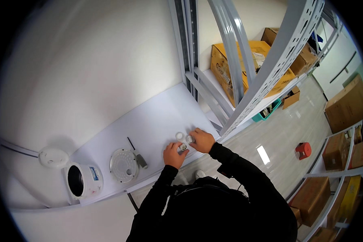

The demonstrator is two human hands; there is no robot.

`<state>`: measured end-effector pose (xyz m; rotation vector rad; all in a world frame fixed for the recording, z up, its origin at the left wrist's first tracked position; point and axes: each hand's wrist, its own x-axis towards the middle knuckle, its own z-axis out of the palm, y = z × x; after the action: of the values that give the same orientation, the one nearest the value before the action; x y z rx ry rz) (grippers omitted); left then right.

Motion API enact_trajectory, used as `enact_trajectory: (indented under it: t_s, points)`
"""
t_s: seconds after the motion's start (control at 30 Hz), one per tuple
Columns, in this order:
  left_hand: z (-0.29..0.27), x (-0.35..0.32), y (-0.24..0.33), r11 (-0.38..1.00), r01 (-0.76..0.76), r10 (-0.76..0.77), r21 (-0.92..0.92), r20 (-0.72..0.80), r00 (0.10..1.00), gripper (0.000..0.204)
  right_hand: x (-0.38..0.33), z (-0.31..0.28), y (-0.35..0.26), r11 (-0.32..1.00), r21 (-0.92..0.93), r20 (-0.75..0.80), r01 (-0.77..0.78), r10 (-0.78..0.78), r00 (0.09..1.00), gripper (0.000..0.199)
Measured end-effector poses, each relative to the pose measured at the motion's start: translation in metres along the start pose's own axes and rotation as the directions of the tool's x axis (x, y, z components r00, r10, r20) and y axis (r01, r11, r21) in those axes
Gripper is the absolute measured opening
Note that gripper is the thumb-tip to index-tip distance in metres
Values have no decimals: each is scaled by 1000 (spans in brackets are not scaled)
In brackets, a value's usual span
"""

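Note:
My left hand (174, 155) is closed around a small, round, whitish part (183, 147) with darker detail in its middle, too small to make out. Close beside it, my right hand (203, 140) pinches a small white ring-shaped cap (190, 139) between thumb and fingers. Another small white round piece (179, 136) lies on the white tabletop (161, 117) just beyond both hands. Left of them rests a screwdriver (140, 159) with a grey handle and dark shaft. It lies against a round white perforated disc (124, 166).
At the left a white bucket (93, 183) lies on its side, its dark opening facing left, near a round white lid (53, 157). Grey metal shelving (266, 68) with a yellow carton (224, 68) rises at the right. A red stool (303, 150) stands on the floor.

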<state>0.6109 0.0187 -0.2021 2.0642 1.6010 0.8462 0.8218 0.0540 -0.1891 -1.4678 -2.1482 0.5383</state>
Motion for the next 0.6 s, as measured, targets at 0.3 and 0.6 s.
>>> enact_trajectory:
  t_s: [0.3, 0.6]
  points:
    - [-44, -2, 31, 975, 24, -72, -221, -211, 975, 39, 22, -38, -6, 508, 836, 211, -208, 53, 976, 41]
    - [-142, -32, 98, 967, -247, 191, -58, -474, 859, 43, 9, -71, -107, 114, 971, 240, -212, -388, 890, 43]
